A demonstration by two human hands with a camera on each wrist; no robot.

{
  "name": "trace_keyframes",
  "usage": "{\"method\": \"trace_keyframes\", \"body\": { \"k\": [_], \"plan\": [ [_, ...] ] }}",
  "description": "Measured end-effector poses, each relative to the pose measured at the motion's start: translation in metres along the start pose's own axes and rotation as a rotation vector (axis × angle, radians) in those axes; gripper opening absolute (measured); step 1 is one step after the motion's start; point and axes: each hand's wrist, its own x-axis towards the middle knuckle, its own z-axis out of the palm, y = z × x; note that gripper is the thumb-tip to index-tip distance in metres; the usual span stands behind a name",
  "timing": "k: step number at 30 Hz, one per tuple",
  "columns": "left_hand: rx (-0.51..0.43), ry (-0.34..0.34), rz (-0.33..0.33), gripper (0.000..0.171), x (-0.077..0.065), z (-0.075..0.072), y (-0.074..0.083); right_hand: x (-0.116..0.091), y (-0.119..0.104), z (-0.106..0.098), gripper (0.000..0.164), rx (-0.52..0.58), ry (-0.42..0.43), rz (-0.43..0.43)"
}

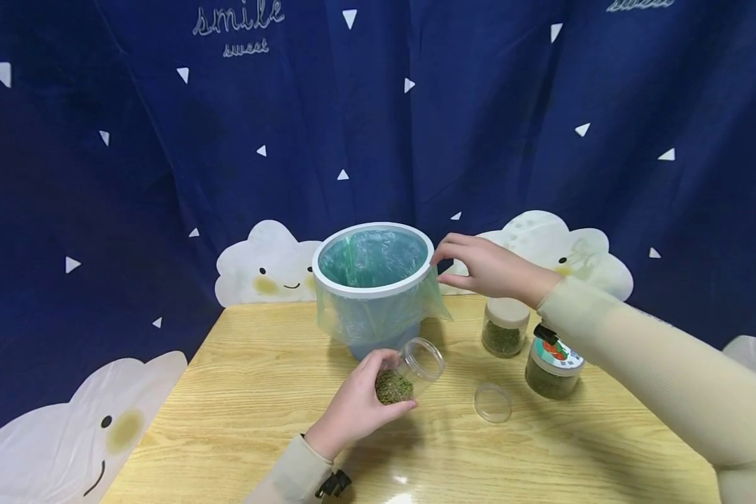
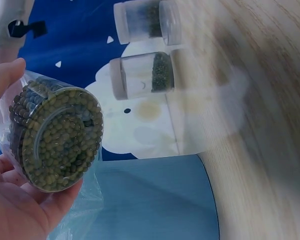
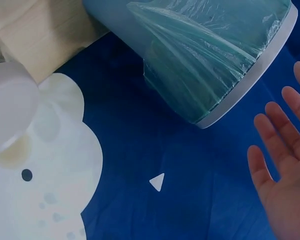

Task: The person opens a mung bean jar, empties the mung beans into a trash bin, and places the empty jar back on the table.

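My left hand (image 1: pixel 355 406) grips a clear jar (image 1: pixel 421 371) that lies tilted, its open mouth pointing up and right toward the bin. Green beans (image 2: pixel 65 140) are gathered at the jar's bottom, seen through its base in the left wrist view. Behind it stands a blue bin with a white rim (image 1: pixel 373 291) and a thin green plastic liner (image 1: pixel 378 255) folded over the outside. My right hand (image 1: pixel 475 262) is at the rim's right side, holding nothing. In the right wrist view its fingers (image 3: pixel 275 130) are spread and relaxed, apart from the rim.
Right of the bin stand two lidded jars with dark green contents: one with a plain pale lid (image 1: pixel 504 329), the other with a printed lid (image 1: pixel 551 371). A clear round lid (image 1: pixel 493 404) lies on the wooden table (image 1: pixel 227 420). A dark blue curtain (image 1: pixel 378 140) hangs behind.
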Motion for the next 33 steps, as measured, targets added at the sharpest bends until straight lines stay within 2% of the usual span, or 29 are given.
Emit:
{"method": "trace_keyframes", "body": {
  "k": [7, 16, 25, 33],
  "plan": [
    [0.009, -0.01, 0.001, 0.075, 0.0, 0.001, 0.001, 0.012, -0.002, 0.003, 0.027, -0.012, -0.01, -0.025],
    [0.01, -0.024, -0.015, 0.075, 0.0, 0.002, 0.001, 0.022, 0.002, 0.008, 0.026, -0.003, -0.06, 0.02],
    [-0.007, -0.022, -0.02, 0.075, 0.0, 0.004, 0.0, 0.03, 0.011, 0.009, 0.019, -0.009, -0.066, -0.014],
    [-0.01, -0.03, -0.006, 0.076, 0.0, 0.005, -0.001, 0.04, 0.008, 0.004, 0.021, 0.0, -0.104, -0.026]
  ]
}}
